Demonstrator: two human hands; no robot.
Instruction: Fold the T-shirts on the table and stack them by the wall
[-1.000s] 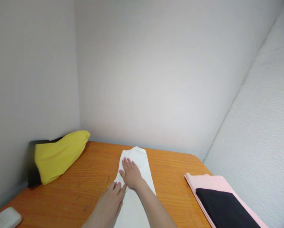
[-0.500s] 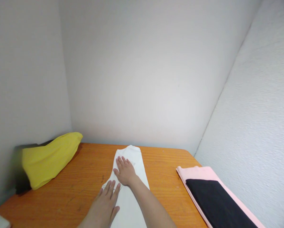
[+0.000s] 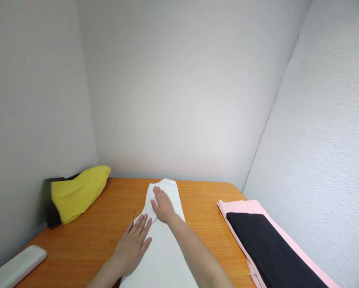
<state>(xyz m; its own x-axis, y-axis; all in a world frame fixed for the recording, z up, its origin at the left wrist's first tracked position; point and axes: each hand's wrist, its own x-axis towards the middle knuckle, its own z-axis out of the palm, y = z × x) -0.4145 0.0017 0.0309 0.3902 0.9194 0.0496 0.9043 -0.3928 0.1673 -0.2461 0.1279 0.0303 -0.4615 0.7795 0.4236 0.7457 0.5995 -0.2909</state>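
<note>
The right hand (image 3: 163, 206) lies flat on the white cloth (image 3: 164, 256), near the far edge of the surface (image 3: 206, 224); the left hand (image 3: 133, 243), flat at its left side, has moved farther off, so the 2 span more fabric, gripping nothing.

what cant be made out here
In the head view:
- white cloth: near end cut off by bottom edge
- white cloth beneath right hand: covered by it
- dark item: partly hidden behind yellow cloth
- pale object: cut off by left edge
- pink cloth: middle covered by black cloth
</note>
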